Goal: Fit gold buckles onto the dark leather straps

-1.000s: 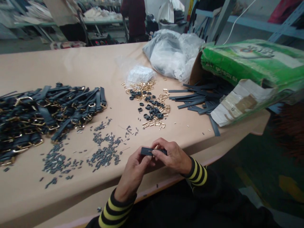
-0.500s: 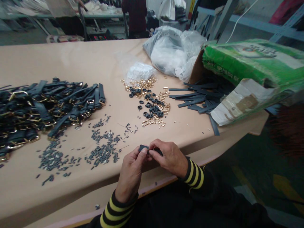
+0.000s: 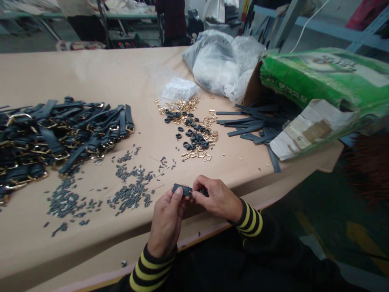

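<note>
Near the table's front edge, my left hand [image 3: 168, 217] pinches a dark strap [image 3: 179, 189] between thumb and fingers. My right hand [image 3: 217, 198] grips the same strap at its right part, where a small gold-coloured bit shows by the fingertips. The two hands almost touch. Beyond them lie dark loops [image 3: 197, 138] and gold buckles [image 3: 200, 154]. Small dark pieces [image 3: 132, 194] are scattered to the left of my left hand.
Buckled straps [image 3: 51, 142] are heaped at the left. At the right, loose strips [image 3: 249, 121] stick out of a green box [image 3: 322, 77]. Plastic bags [image 3: 219, 61] lie at the table's [image 3: 100, 77] back. People stand beyond it.
More of the dark strap now shows past my left thumb, and my left hand has shifted slightly left. My right hand keeps its grip.
</note>
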{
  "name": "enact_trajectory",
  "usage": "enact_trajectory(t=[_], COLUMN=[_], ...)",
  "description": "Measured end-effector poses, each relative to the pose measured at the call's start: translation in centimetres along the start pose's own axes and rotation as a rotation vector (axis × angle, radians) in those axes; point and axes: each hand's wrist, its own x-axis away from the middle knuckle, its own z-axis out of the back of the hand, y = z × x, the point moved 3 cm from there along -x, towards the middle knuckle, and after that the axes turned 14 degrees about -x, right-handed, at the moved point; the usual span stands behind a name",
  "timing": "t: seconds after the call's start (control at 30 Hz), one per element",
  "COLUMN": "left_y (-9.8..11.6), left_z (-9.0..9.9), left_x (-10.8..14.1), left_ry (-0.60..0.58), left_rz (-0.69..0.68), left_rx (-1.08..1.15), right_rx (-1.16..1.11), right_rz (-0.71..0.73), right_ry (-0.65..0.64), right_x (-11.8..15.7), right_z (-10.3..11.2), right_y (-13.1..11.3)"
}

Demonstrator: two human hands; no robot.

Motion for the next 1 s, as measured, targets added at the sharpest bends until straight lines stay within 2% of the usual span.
enact_trajectory(t=[0.1,0.17,0.27,0.33,0.4,0.53,0.6,0.73,0.83,1.0], left_y=[-0.3,-0.3,0.4,0.9,1.1,0.4,0.3,0.8,1.1,1.1], left_z=[0.2,0.3,0.4,0.4,0.5,0.4,0.2,0.1,0.1,0.0], left_x=[-0.1,-0.1,-0.1,-0.1,-0.2,-0.3,-0.1,0.3,0.3,0.4], left_ry=[0.003,-0.002,0.062,0.113,0.098,-0.049,-0.067,-0.012,0.019,-0.005], left_rz=[-0.035,-0.064,-0.177,-0.249,-0.247,-0.12,-0.107,-0.173,-0.22,-0.215], left_rx=[-0.071,-0.215,-0.498,-0.604,-0.588,-0.313,-0.227,-0.343,-0.448,-0.481], right_rx=[0.003,0.015,0.055,0.025,-0.117,-0.601,-0.75,-0.839,-0.909,-0.919], right_rz=[-0.012,-0.014,-0.021,-0.008,-0.008,-0.152,-0.194,-0.201,-0.274,-0.32], right_ry=[0.007,0.012,0.041,0.046,0.019,-0.048,-0.055,-0.041,-0.094,-0.069], right_x=[-0.1,-0.2,-0.2,0.0,0.1,0.1,0.0,-0.1,0.2,0.2], right_z=[0.1,0.1,0.0,-0.1,-0.2,-0.4,-0.5,-0.5,-0.7,-0.8], right_y=[0.0,-0.1,0.0,0.0,0.1,0.9,1.3,1.8,2.0,2.4])
